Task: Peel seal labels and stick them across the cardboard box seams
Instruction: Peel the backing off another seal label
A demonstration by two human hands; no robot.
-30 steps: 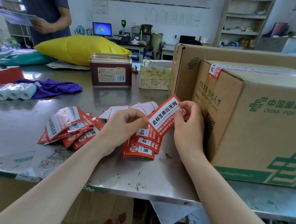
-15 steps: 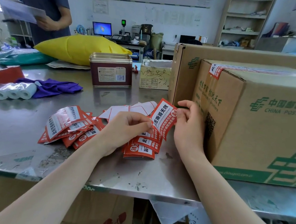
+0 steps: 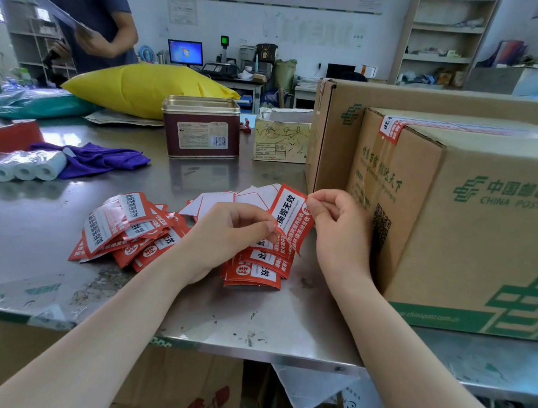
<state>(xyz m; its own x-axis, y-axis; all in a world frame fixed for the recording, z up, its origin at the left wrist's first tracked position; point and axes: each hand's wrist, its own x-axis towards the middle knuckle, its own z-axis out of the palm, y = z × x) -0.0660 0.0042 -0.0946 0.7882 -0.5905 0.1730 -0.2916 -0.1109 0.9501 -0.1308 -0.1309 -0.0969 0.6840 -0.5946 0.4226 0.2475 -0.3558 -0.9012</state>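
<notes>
So I've got one seal label [image 3: 291, 217] pinched between both hands just above the steel table [image 3: 40, 246]: my left hand [image 3: 224, 232] is clamped on its lower edge with thumb and fingertips, and my right hand [image 3: 338, 231] is nipping the top right corner, fingers curled like I'm working the sticker off its backing. The label's long axis runs tilted, from low by my left fingers up toward the right, so the high end already points at the box. Right under it sits a little stack of unpeeled labels [image 3: 254, 268], with a messier fan of red labels [image 3: 125, 228] off to the left and some white backing sheets [image 3: 228, 199] just behind. The cardboard box [image 3: 456, 240] I'm sealing is just to the right, its side panel basically touching the back of my right hand, so that's clearly the nearer hand for carrying the label over. The seam on top already has one red seal [image 3: 390, 130] folded over the near-left edge, up and back from my grip, so I reckon the next one goes up and rightward too. Behind it there's a second box [image 3: 402, 118], then a tin [image 3: 201, 127], a purple cloth [image 3: 99, 159], and a yellow bag [image 3: 147, 88] further back.
</notes>
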